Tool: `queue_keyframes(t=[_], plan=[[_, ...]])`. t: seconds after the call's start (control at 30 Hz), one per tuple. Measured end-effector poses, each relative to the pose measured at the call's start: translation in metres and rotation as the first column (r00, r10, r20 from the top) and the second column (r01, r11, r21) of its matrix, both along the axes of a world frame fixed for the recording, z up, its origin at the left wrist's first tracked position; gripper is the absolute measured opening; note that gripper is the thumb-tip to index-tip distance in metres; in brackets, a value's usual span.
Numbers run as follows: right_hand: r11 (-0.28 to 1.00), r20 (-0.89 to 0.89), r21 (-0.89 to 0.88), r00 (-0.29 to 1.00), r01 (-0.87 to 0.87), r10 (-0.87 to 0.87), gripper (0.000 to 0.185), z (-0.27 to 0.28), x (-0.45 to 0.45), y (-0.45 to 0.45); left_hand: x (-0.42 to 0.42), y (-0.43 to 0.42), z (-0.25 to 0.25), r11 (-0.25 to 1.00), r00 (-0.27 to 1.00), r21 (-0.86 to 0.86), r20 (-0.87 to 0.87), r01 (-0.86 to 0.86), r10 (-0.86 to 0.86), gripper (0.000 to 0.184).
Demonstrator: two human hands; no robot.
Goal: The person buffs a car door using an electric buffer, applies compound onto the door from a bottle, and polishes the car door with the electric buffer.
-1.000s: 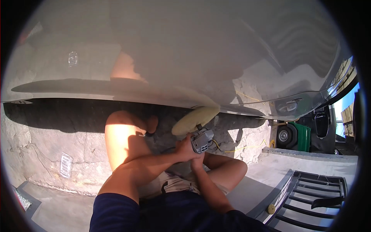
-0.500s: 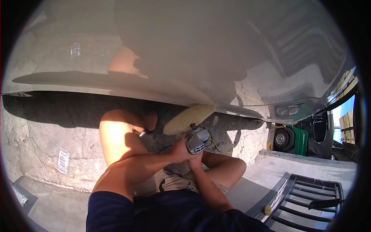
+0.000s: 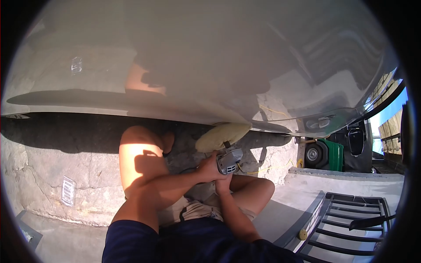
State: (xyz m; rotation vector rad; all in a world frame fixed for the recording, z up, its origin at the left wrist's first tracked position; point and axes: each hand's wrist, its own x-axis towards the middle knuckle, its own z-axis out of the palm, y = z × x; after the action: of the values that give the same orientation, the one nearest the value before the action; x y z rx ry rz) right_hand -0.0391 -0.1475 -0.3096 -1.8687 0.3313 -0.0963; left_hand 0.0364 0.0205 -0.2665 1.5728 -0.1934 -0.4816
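Note:
A grey power polisher (image 3: 229, 161) with a round, cream fluffy buffing pad (image 3: 221, 136) is held in front of my lap. The pad's upper edge touches the lower part of a shiny grey car body panel (image 3: 188, 79). My left hand (image 3: 208, 170) is wrapped round the polisher's body from the left side. Below it, my right hand (image 3: 222, 186) grips the polisher's lower end, its fingers partly hidden. A dark cord runs from the polisher past my left hand.
Cracked concrete (image 3: 96, 162) lies under my bent legs. A yellow cord (image 3: 267, 168) crosses the ground at right, towards a green machine with a wheel (image 3: 330, 155). A black slatted rack (image 3: 351, 223) stands at lower right. A clear plastic wrapper (image 3: 68, 191) lies at left.
The polisher and both hands have shifted slightly right along the panel's lower edge, and the pad has tilted flatter. The view has moved a little. Both hands keep their hold.

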Motion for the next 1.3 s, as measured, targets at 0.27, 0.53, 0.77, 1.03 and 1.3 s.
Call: queue_keyframes(t=[0.27, 0.53, 0.77, 1.03, 1.3], plan=[[0.991, -0.001, -0.123, 0.998, -0.058, 0.058, 0.088, 0.08, 0.001, -0.028, 0.017, -0.026, 0.049, 0.996, 0.993, -0.069, 0.105, 0.064, -0.056, 0.113], [0.966, 0.13, -0.254, 0.988, -0.047, 0.082, 0.085, 0.144, 0.005, -0.024, 0.023, -0.012, 0.13, 0.995, 0.959, -0.078, 0.281, 0.058, -0.034, 0.112], [0.896, -0.102, -0.443, 0.991, 0.036, -0.09, 0.079, 0.264, 0.018, 0.027, 0.033, 0.012, 0.201, 0.989, 0.909, -0.122, 0.417, 0.079, -0.021, 0.112], [0.838, 0.134, -0.515, 0.982, 0.182, -0.131, 0.055, 0.287, 0.038, 0.045, 0.046, 0.009, 0.212, 0.967, 0.914, -0.222, 0.405, 0.125, -0.025, 0.111], [0.982, 0.251, -0.188, 0.967, 0.002, 0.046, 0.074, 0.199, 0.029, 0.0, 0.037, 0.013, 0.189, 0.981, 0.925, -0.147, 0.375, 0.125, -0.061, 0.112]])
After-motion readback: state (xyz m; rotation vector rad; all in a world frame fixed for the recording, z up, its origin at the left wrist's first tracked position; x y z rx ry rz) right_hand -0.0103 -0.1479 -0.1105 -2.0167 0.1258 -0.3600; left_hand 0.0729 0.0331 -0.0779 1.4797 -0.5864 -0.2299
